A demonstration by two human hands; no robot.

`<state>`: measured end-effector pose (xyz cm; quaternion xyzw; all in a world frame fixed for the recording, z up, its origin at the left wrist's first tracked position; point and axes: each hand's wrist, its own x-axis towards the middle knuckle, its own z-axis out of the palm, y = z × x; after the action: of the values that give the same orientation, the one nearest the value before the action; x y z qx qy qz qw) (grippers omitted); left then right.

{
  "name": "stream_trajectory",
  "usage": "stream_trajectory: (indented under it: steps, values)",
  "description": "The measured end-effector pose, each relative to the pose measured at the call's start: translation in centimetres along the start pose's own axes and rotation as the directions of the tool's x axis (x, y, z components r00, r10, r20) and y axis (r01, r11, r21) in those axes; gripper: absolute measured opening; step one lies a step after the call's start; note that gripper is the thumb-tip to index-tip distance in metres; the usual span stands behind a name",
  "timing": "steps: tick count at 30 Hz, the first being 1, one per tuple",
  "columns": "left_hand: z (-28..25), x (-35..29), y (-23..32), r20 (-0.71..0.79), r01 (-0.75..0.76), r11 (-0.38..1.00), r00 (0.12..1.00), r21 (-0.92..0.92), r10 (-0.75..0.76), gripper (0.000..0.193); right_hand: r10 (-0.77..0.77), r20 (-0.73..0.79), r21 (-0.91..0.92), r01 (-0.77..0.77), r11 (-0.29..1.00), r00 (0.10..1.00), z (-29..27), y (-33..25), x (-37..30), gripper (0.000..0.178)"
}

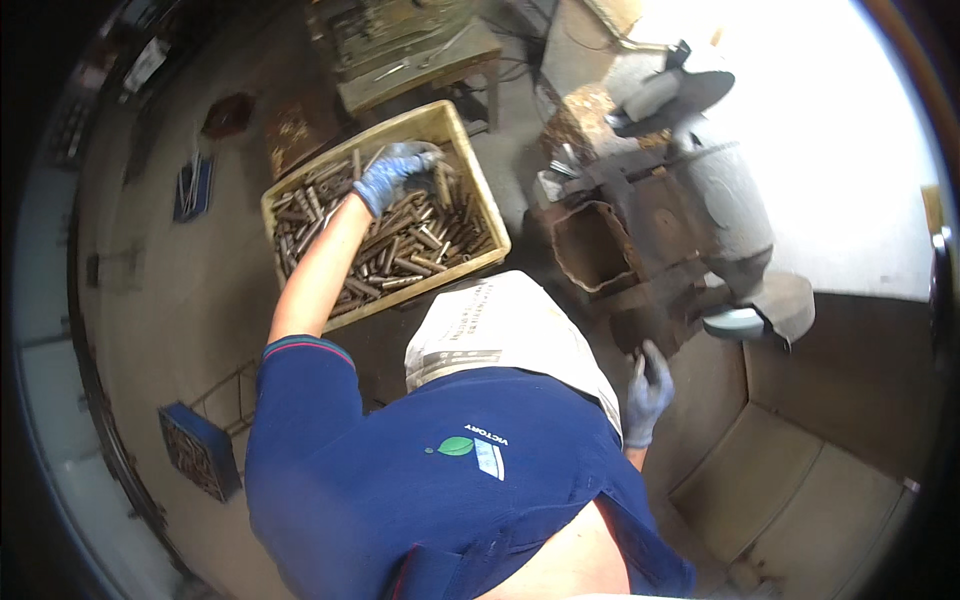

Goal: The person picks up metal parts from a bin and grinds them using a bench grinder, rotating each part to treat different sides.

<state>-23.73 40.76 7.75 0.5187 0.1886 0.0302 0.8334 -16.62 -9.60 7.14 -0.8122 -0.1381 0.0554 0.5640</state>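
My left hand [393, 177], in a blue glove, reaches into a yellow plastic crate [490, 215] at its far side. The crate holds many loose metal pins [392, 238], lying in all directions. The fingers rest at the pins near the crate's far right corner; they are blurred, and whether a pin is between them cannot be made out. Low at my right side is my right hand [650, 398], also gloved, with thumb and fingers apart and nothing visible in it. It is nearest to the lower part of a dusty grey machine [725, 200].
The machine has a dark disc [700, 98] and an open square metal box [595, 247]. A worn bench [420, 75] stands beyond the crate. Left lie a blue bin of parts [200, 450] and a small blue tray [193, 190]. Panels [780, 470] stand at right.
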Motion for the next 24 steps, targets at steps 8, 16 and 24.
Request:
stream_trajectory:
  steps: [8, 16, 24]
  values:
    - [19.7, 5.3, -3.4, 0.588, 0.205, 0.978, 0.788, 0.030, -0.184, 0.036, -0.347, 0.157, 0.042, 0.345, 0.938, 0.924, 4.5, -9.8, 8.2, 0.026]
    - [28.3, 5.2, -5.8, 0.667, 0.312, 0.916, 0.631, 0.251, -0.397, 0.037, -0.217, 0.040, 0.160, 0.208, 0.965, 0.975, 3.1, -7.0, 5.4, 0.017]
    - [30.7, 8.2, -7.2, 0.497, 0.152, 0.817, 0.727, 0.556, -0.474, 0.032, -0.015, -0.237, 0.409, 0.113, 0.905, 0.971, -0.4, -3.3, 2.5, 0.018]
